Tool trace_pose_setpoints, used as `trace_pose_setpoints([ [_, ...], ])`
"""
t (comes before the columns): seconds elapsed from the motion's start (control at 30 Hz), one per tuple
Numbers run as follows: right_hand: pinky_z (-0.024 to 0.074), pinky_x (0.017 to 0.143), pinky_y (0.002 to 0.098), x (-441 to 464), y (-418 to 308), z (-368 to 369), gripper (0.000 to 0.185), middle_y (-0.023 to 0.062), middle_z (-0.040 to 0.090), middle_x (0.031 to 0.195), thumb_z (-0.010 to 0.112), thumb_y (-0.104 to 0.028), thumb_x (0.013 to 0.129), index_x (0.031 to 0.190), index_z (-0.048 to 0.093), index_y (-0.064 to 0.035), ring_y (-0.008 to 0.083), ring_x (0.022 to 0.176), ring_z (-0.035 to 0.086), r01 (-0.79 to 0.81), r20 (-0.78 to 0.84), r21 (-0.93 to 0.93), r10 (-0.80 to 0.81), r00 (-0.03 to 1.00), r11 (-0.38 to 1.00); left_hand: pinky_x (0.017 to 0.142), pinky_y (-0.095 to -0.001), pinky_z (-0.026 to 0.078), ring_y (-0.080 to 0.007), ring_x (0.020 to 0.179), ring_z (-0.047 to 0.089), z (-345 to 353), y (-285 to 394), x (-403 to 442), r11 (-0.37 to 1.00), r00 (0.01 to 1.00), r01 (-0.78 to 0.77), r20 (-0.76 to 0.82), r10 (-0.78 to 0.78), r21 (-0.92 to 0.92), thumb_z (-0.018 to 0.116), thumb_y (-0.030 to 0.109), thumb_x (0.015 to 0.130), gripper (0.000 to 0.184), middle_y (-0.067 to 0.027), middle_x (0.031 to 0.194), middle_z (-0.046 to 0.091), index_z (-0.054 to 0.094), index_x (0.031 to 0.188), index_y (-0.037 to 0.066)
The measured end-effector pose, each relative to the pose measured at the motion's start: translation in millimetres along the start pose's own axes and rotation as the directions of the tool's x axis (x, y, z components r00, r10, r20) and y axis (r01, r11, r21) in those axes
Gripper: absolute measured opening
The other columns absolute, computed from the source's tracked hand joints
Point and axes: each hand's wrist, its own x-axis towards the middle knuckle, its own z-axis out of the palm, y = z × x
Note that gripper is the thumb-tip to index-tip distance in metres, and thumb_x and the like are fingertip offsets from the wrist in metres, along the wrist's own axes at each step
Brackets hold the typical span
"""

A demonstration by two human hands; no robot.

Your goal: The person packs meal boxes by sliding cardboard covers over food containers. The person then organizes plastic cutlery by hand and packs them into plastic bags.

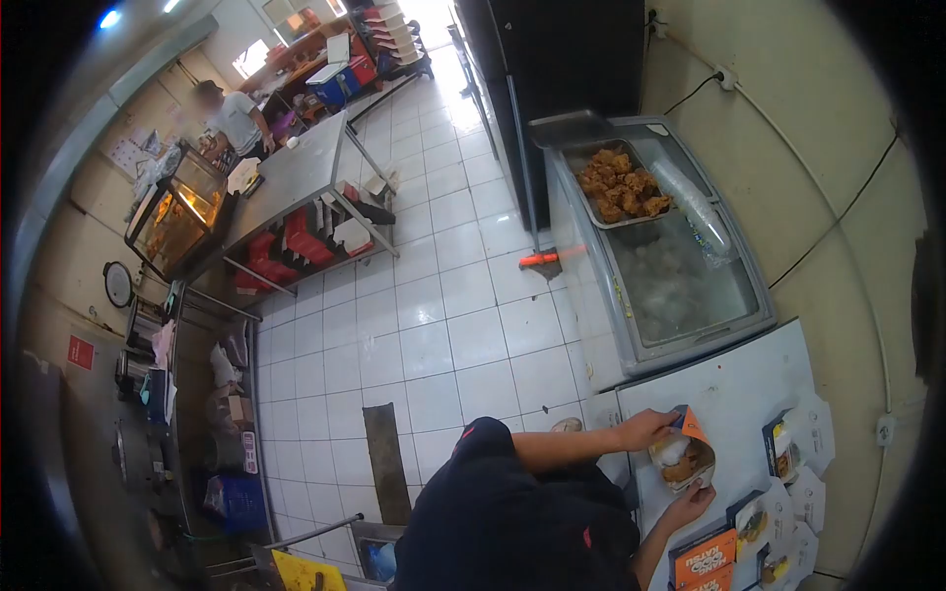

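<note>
A small open paper food box (704,434) rests at the white worktop, with white rice (673,451) and brown fried pieces (682,472) inside. My left hand (650,430) grips the orange and dark blue flap on one side of the box. On the opposite side, my right hand (692,503) has its fingers closed on the box's edge. Orange printed boxes (704,561) lie near my right hand. Beyond them are several more open printed boxes (754,522), some with food inside.
A chest freezer (616,340) adjoins the worktop (645,379), bearing a tray of fried chicken (621,187) and wrapped cups (690,202). A broom (540,260) leans beside it. Across the tiled floor, a person (236,120) stands by a metal table (296,163) and lit display case (177,212).
</note>
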Motion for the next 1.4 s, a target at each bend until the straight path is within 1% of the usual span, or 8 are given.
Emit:
trace_pose_setpoints([
  [0.13, 0.0509, 0.096, 0.038, -4.7, -11.5, -2.9, 0.038, 0.0246, 0.064, 0.123, 0.059, -0.025, 0.108, 0.13, 0.049, 0.0053, 0.0282, 0.113, 0.064, 0.002, 0.047, -0.047, 0.0, 0.999, 0.999, 0.101, -0.0477, 0.05, -0.0427, 0.113, 0.065, 9.5, -17.7, 10.0, 0.972, 0.986, -0.141, -0.064, 0.156, 0.19, 0.062, 0.017, 0.097, 0.047, -0.0274, 0.116, 0.068, 0.057, 0.137, -0.005],
  [0.33, 0.0447, 0.11, 0.0427, -5.2, -38.7, -12.1, 0.058, 0.0265, 0.055, 0.142, 0.054, -0.017, 0.107, 0.16, 0.032, -0.0065, 0.0331, 0.128, 0.059, -0.077, 0.25, -0.11, 0.103, 0.963, 0.991, 0.111, -0.0477, 0.045, -0.0464, 0.13, 0.053, -51.3, 56.5, 15.2, 0.991, 0.967, 0.13, 0.225, -0.123, -0.016, 0.064, 0.016, 0.096, 0.063, -0.0243, 0.126, 0.065, 0.041, 0.153, 0.003],
  [0.4, 0.0393, 0.115, 0.044, -13.9, -49.4, -9.0, 0.069, 0.028, 0.046, 0.154, 0.055, -0.019, 0.106, 0.166, 0.021, -0.0116, 0.0358, 0.143, 0.047, -0.015, 0.339, 0.006, 0.012, 0.941, 1.0, 0.118, -0.0536, 0.034, -0.05, 0.137, 0.045, -52.8, 52.9, 10.0, 0.935, 0.952, -0.115, 0.307, 0.007, 0.335, 0.068, 0.025, 0.094, 0.072, -0.0257, 0.136, 0.061, 0.037, 0.155, 0.004],
  [0.53, -0.0136, 0.118, 0.0682, -31.3, -32.0, -20.0, 0.091, 0.0178, 0.018, 0.172, 0.063, -0.043, 0.098, 0.166, 0.014, -0.009, 0.0437, 0.16, -0.002, 0.296, 0.448, -0.628, 0.024, 0.893, 0.72, 0.124, -0.064, 0.014, -0.0537, 0.151, 0.024, -56.1, 44.8, -2.8, 0.84, 0.891, -0.202, 0.451, -0.056, 0.503, 0.075, 0.048, 0.087, 0.091, -0.0296, 0.156, 0.043, 0.036, 0.155, 0.003],
  [0.73, 0.0189, 0.122, 0.0611, -3.7, -38.4, -7.1, 0.098, 0.0257, 0.036, 0.161, 0.078, -0.047, 0.085, 0.156, 0.031, 0.001, 0.049, 0.151, 0.026, 0.457, 0.433, -0.515, -0.239, 0.869, 0.725, 0.124, -0.0639, 0.015, -0.0419, 0.156, 0.02, -24.6, 47.2, 12.6, 0.694, 0.883, -0.408, 0.449, 0.136, 0.593, 0.074, 0.07, 0.076, 0.112, -0.0277, 0.165, 0.027, 0.038, 0.152, -0.004],
  [0.9, 0.0223, 0.123, 0.0617, 17.8, -41.0, -35.3, 0.098, 0.0289, 0.023, 0.164, 0.061, -0.071, 0.089, 0.162, 0.032, -0.0122, 0.0499, 0.151, 0.024, 0.696, 0.705, -0.527, -0.207, 0.678, 0.488, 0.119, -0.0626, 0.026, -0.04, 0.156, 0.024, -16.5, 33.2, 29.7, 0.498, 0.688, -0.682, 0.7, 0.19, 0.535, 0.073, 0.069, 0.078, 0.115, -0.0266, 0.166, 0.024, 0.03, 0.16, 0.001],
  [1.07, 0.0255, 0.123, 0.0587, 17.2, -53.9, -51.3, 0.07, 0.033, 0.022, 0.163, 0.054, -0.061, 0.098, 0.162, 0.032, -0.0418, 0.0516, 0.149, 0.028, 0.781, 0.755, -0.479, -0.267, 0.599, 0.4, 0.117, -0.0628, 0.031, -0.0526, 0.151, 0.022, -18.6, 53.6, 49.8, 0.487, 0.51, -0.772, 0.855, 0.091, 0.408, 0.077, 0.045, 0.087, 0.092, -0.0316, 0.166, 0.016, 0.033, 0.162, 0.015],
  [1.4, 0.0207, 0.122, 0.0654, -32.0, -52.4, -36.8, 0.063, 0.0251, 0.02, 0.167, 0.057, -0.057, 0.098, 0.157, 0.042, -0.0436, 0.0453, 0.155, 0.02, 0.564, 0.543, -0.592, -0.233, 0.807, 0.575, 0.115, -0.0608, 0.033, -0.0468, 0.152, 0.024, -22.4, 46.7, 87.2, 0.476, 0.302, -0.858, 0.94, 0.158, 0.195, 0.072, 0.054, 0.087, 0.091, -0.027, 0.166, 0.02, 0.034, 0.161, 0.016],
])
